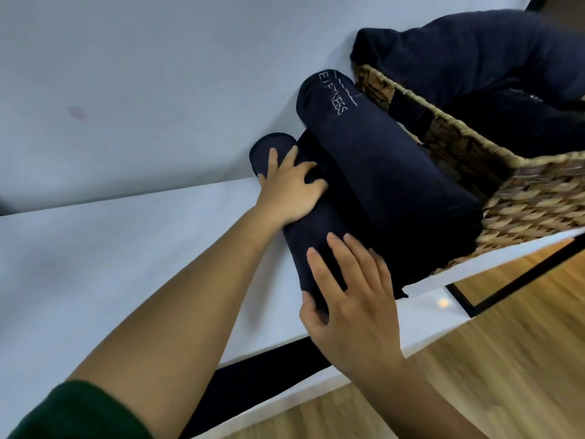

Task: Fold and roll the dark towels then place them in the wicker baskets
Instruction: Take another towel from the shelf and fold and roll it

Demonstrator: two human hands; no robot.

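Green sleeve (79, 413) down in the corner, bare forearm stretching out, and the left hand (289, 188) lies spread on the far half of the towel roll (311, 239). Its fingers press down and grip nothing. The right hand (351, 296) has the near end, fingers straight over the top and thumb hooked round the side. The roll lies on the white table (126, 264), running from its front edge toward the back edge at the wall (158, 74).

The job here, I'd say, is tightness. Keep even pressure from both hands and the loose edge tucked under, then lift by both ends so nothing unspools. A dark flap pokes out by the front edge, and I can't tell which roll owns it, so it's worth checking.

Now the traffic! A lettered roll (380, 160) lies touching alongside, wedged between this roll and the wicker basket (522, 198) at the table's right end. Anything headed for the basket has to go up and over it. Dark towels (474, 64) are heaped over the basket's far rim, though bare weave shows inside at the nearer end. There's wooden floor (506, 359) just past the front edge, so a slip there means a drop.
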